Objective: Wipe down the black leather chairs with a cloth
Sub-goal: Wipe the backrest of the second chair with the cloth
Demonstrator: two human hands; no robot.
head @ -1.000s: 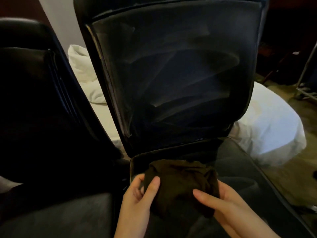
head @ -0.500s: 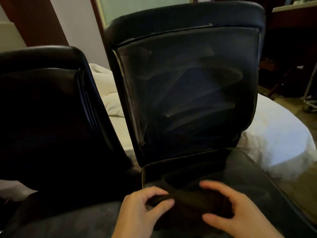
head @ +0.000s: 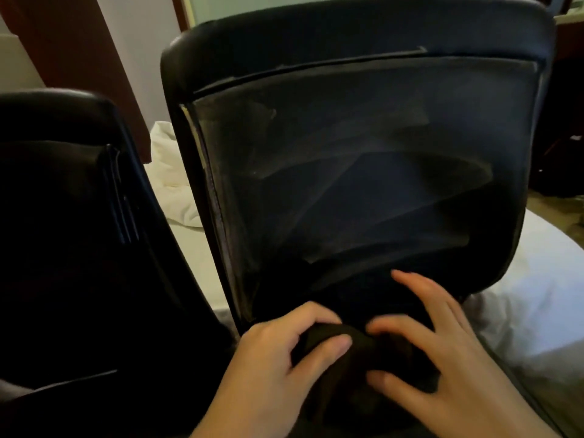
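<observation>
Darkness fills the left third of the frame, where a black leather chair (head: 63, 216) stands with its rounded top edge at mid-left height and a ribbed seam running down its right side. Above it, in the upper left corner, a reddish-brown wooden panel (head: 72, 42) slants beside a pale wall (head: 148, 52). In the gap between this chair and the next, a rumpled white duvet (head: 172, 184) shows at centre-left.

The second black leather chair (head: 363, 153) takes up the centre and upper right of the frame. Its backrest faces the camera, upright and tilted slightly back, with a padded roll along the top and an inset panel below marked by pale, dusty streaks in sweeping arcs. A worn light edge runs down the panel's left seam.

At lower centre, the left hand (head: 278, 368) grips a bunched dark cloth (head: 335, 352), thumb over the top and fingers curled round its left end. The cloth lies low against the base of the backrest, where it meets the seat; it is nearly the same shade as the leather, so its outline is hard to follow. Just right of it, the right hand (head: 442, 358) rests on the cloth's right end with fingers spread, the thumb pressing near the bottom and the fingertips reaching up onto the lower backrest. The two hands sit close together, both on the cloth.

White bedding (head: 537, 295) fills the right edge at mid height.
</observation>
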